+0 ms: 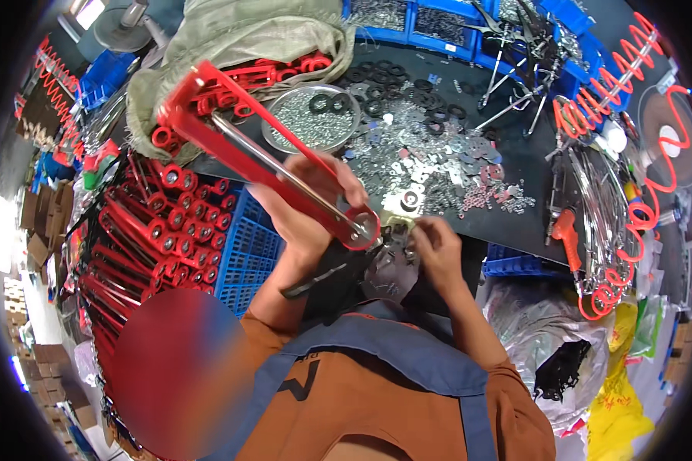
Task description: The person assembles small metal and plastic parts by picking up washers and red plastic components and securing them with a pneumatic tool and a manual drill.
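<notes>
My left hand [307, 211] is wrapped round a red caulking gun frame [242, 154], which points up to the far left. A bright steel rod [261, 157] runs along inside the frame. Its near end, a round plate [365, 227], lies close to my right hand. A black handle-like part [323, 278] juts out below that end. My right hand [438, 250] has its thumb and fingertips pinched together beside small metal parts [396, 230] at the bench's near edge. What those fingertips hold, if anything, is too small to make out.
A blue crate [246, 250] stands left beside many red frames [161, 223]. On the dark bench are a round tray of small metal parts [304, 115], loose washers and plates [430, 161], and black rings [377, 77]. An orange air tool [567, 238] hangs right on a coiled red hose [630, 238].
</notes>
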The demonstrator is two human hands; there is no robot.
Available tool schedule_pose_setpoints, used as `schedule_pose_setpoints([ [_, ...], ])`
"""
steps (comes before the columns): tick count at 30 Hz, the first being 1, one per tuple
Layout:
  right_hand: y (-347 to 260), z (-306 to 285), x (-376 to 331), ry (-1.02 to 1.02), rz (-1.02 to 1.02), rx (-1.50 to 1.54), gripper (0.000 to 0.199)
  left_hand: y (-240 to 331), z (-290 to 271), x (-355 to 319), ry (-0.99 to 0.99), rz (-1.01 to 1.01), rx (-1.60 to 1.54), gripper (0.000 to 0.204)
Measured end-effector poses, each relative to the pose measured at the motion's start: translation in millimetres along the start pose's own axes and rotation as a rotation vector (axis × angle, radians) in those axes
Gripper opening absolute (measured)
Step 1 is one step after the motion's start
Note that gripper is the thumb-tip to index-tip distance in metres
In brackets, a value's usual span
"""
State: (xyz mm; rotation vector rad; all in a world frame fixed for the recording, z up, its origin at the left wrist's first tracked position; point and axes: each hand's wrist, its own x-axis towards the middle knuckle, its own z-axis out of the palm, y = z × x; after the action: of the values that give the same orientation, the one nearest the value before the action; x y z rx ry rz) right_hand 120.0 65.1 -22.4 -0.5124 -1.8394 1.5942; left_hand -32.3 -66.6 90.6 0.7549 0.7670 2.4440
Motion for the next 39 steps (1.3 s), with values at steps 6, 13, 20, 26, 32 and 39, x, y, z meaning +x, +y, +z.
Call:
schedule_pose_setpoints([
  [6, 8, -7, 62, -0.084, -0.273, -0.775, 0.037, -67, -1, -36, -0.171, -0.072, 0.252, 0.088],
  [13, 15, -13, 66, -0.071, -0.228, -0.745, 0.03, -80, -11, -37, -0.21, -0.039, 0.484, 0.082],
  [20, -59, -30, 58, 0.151, -0.387, -0.034, 0.018, -116, -31, -33, -0.209, 0.1, 0.57, 0.066],
  [26, -124, 1, 84, -0.08, -1.037, -0.37, 0.022, -108, -28, -30, -0.283, 0.147, 0.636, 0.062],
  [32, -138, -5, 82, -0.164, -1.08, -0.456, 0.03, -109, -28, -32, -0.312, 0.197, 0.619, 0.06],
  [39, -133, -8, 84, -0.094, -0.98, -0.381, 0.029, -106, -25, -26, -0.329, 0.152, 0.669, 0.058],
])
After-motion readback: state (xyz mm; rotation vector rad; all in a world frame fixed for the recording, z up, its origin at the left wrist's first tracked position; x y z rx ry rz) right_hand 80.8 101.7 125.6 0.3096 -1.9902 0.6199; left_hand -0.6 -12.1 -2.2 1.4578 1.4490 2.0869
